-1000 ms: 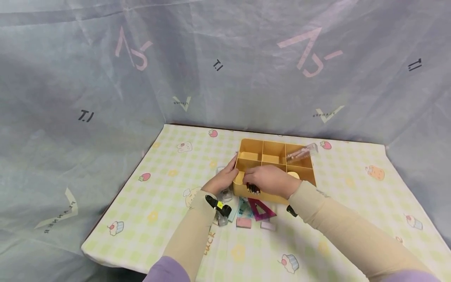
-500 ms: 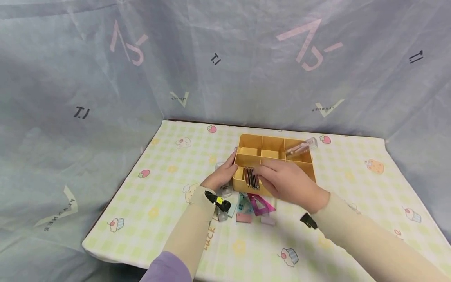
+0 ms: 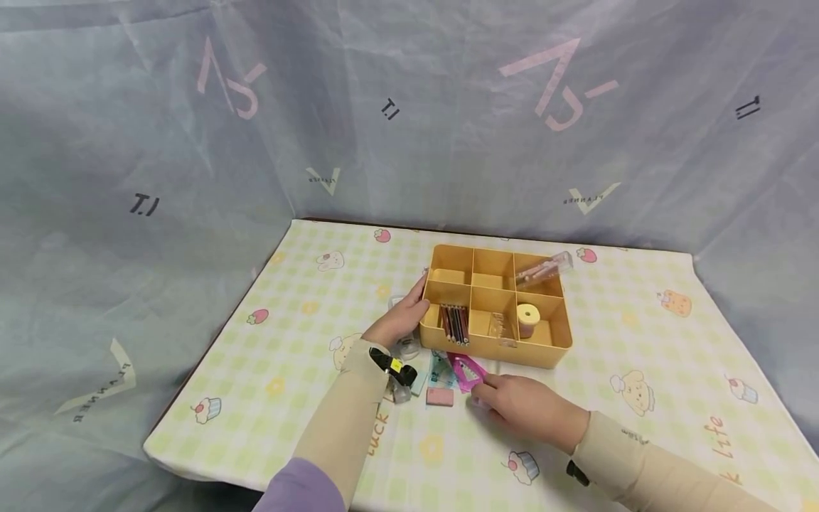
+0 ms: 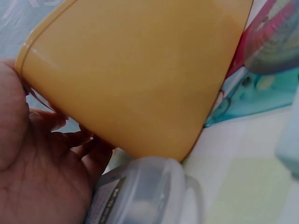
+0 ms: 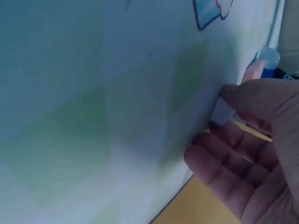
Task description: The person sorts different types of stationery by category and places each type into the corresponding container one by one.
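Note:
My left hand (image 3: 398,320) grips the left wall of a yellow six-compartment organizer box (image 3: 499,350), thumb at the rim and fingers along the outside. The left wrist view shows its fingertips against the wall (image 4: 117,79), beside a clear lidded container (image 4: 154,186). My right hand (image 3: 527,409) is low over the table before the box, pinching a small pale eraser (image 5: 222,112) between thumb and finger. Right by its fingertips lies a magenta set square (image 3: 469,372). A bundle of pencils (image 3: 455,324) sits in the front left compartment.
A pink eraser (image 3: 439,397) and a teal patterned item (image 3: 441,371) lie before the box. Inside stand a yellow-topped jar (image 3: 527,321), front right, and a tilted clear tube (image 3: 552,269), back right. Small clear items (image 3: 498,326) occupy the front middle compartment.
My right hand has let go of the pencils in the front left compartment and moved down and right to the pale eraser on the table. The left hand stays at the box.

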`<state>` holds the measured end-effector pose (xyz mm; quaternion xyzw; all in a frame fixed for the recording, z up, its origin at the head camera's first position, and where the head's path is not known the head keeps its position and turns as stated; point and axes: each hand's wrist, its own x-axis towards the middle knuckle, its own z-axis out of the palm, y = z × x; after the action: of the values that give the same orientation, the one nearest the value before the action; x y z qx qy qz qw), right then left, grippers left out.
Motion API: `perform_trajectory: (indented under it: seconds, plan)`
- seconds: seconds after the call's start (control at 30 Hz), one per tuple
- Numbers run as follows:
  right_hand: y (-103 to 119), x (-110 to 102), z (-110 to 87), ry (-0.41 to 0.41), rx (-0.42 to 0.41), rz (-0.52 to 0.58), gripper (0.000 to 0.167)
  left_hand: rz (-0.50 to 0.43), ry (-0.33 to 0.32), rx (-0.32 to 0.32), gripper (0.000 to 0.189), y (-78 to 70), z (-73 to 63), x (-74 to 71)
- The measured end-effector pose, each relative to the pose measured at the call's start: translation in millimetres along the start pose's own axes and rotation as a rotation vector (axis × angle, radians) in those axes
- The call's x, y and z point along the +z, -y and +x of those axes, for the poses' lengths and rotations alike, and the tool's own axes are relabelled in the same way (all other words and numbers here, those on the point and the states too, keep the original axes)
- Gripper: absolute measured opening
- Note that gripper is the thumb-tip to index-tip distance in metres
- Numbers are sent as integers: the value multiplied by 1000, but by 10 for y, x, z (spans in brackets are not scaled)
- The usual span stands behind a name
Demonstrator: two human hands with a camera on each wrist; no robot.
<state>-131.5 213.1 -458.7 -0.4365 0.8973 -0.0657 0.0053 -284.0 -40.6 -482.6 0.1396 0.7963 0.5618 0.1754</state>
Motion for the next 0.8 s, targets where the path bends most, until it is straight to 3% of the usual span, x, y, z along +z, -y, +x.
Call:
perform_trajectory:
  seconds: [0.17,0.37,0.5,0.6,0.8]
  plan:
    - [-29,-186,-8,-41,-2,132,16,15,-4,-5,62,2,0,8]
    - [-144,-792,50,-237,-13,238,23,42,-14,-11,62,-14,-17,6]
    - [-359,-1158,146,-304,100,247,21,40,-15,-12,62,-18,-27,3]
    - [-590,-1314,250,-320,221,236,16,32,-12,-10,63,-10,-21,5]
    - [-1054,-1295,478,-284,412,231,13,30,-11,-11,63,-19,-23,6]
